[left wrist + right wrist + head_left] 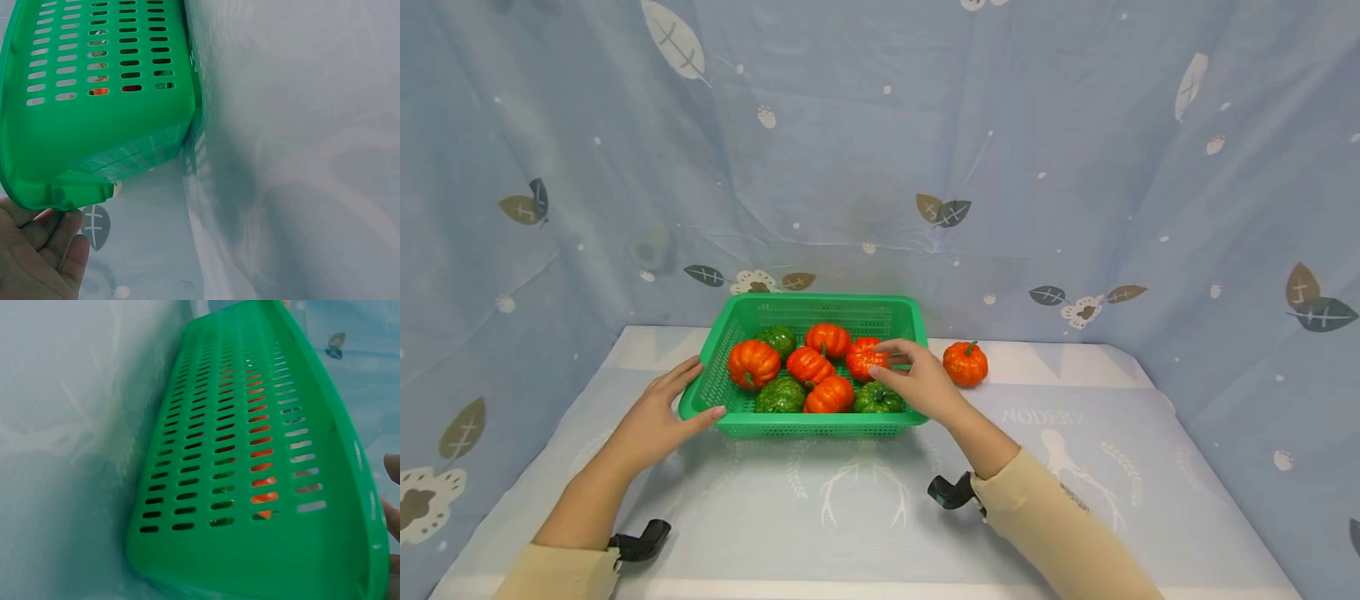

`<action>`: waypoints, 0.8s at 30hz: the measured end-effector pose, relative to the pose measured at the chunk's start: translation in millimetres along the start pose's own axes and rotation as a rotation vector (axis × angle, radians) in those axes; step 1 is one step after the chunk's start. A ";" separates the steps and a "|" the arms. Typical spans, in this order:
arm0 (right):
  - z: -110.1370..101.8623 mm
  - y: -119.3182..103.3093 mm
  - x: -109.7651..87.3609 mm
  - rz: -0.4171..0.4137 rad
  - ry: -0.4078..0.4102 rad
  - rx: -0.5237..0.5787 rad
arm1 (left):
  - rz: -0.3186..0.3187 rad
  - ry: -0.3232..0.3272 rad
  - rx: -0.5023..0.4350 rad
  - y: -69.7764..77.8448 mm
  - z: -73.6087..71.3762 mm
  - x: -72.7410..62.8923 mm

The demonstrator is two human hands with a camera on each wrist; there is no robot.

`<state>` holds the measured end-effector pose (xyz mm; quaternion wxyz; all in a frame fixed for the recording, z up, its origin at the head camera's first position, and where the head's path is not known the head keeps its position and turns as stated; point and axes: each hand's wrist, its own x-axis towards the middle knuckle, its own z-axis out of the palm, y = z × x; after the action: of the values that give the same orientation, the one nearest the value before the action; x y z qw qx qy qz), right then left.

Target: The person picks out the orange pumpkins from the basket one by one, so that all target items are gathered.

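A green perforated plastic basket (820, 427) holds several small ribbed pumpkins, some orange-red and some dark green. My left hand (655, 417) is at the basket's left front corner, fingers extended along the outside of the side rim and thumb at the front rim. In the left wrist view, its fingertips (65, 222) touch the rim from outside. Reaching over the right end, my right hand (921, 385) has its thumb and fingers spread apart beside an orange pumpkin (859, 360), partly covering it. Only a few of that hand's fingers (391, 519) show past the rim in the right wrist view.
One orange pumpkin (966, 364) with a green stem sits on the table to the right of the basket. A pale grey printed cloth (760, 517) covers the table. Blue leaf-patterned curtains (850, 167) close off the back and both sides.
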<state>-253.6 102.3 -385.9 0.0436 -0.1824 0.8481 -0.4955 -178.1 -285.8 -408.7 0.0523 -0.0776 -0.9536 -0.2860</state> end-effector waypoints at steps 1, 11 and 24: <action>1.6 -0.1 1.2 0.003 -0.012 -0.013 | 0.001 0.000 0.001 -0.2 0.0 0.0; 18.8 -1.7 21.5 -0.033 -0.156 -0.067 | -0.001 0.001 0.000 -0.5 -1.7 -1.0; 42.2 -6.6 36.5 -0.022 -0.269 -0.228 | -0.016 -0.008 0.010 4.0 -2.1 0.2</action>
<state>-275.1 51.7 -397.6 0.1303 -0.2601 0.8833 -0.3676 -177.5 -283.6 -404.8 0.0465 -0.0710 -0.9559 -0.2813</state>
